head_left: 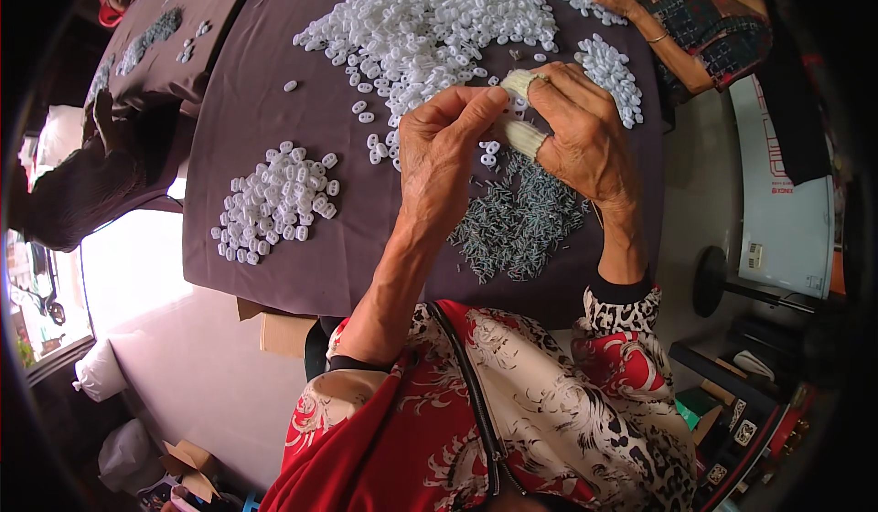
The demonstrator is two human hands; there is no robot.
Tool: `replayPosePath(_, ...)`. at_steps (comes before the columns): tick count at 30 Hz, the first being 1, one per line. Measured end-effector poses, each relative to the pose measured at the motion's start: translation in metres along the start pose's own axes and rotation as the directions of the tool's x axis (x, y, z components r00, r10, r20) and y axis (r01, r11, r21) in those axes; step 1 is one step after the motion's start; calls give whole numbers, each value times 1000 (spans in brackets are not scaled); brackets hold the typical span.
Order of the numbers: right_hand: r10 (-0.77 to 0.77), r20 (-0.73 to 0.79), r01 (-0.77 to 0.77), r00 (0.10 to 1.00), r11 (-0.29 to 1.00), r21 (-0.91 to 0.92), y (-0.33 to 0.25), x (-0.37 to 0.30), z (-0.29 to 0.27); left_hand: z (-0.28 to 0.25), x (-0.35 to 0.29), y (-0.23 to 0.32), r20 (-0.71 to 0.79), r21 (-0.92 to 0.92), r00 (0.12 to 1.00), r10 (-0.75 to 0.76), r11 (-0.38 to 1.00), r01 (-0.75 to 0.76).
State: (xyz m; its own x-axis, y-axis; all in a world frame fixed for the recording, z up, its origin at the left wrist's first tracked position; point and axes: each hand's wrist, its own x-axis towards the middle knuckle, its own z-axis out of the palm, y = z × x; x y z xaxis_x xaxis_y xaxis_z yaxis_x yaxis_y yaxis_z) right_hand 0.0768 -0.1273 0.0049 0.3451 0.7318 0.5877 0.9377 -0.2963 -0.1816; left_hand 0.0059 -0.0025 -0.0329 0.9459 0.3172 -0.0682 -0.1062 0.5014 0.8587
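Observation:
My left hand and my right hand meet above the table, thumbs and fingertips pinched close together. Cream knitted covers sleeve the thumb and a finger of my right hand. Whatever the fingertips hold is too small and too hidden to name. Beneath and beside my right hand spreads a pile of small grey metal pins or screws. Beyond my hands lies a large heap of small white plastic pieces, oval with two holes. A smaller pile of white pieces sits left of my left forearm.
A dark brown cloth covers the table. At the far right another person's arm reaches toward more white pieces. A second table with grey and white piles stands at the left. A white box stands right of the table.

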Motion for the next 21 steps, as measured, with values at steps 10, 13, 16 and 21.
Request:
replayPosePath(10, 72, 57, -74, 996, 996, 42, -3, -1, -5, -1, 3, -2, 11, -93, 999, -45, 995, 46)
replayPosePath(13, 65, 64, -67, 996, 998, 19, -1, -2, -5, 1, 2, -1, 15, -32, 999, -43, 999, 44)
replayPosePath(16, 54, 65, -54, 996, 998, 8, 0, -1, -4, 0, 1, -2, 5, -22, 999, -34, 999, 34)
replayPosePath(21, 41, 94, -42, 995, 999, 9, 3, -3, -4, 1, 0, -2, 4, -27, 999, -36, 999, 36)
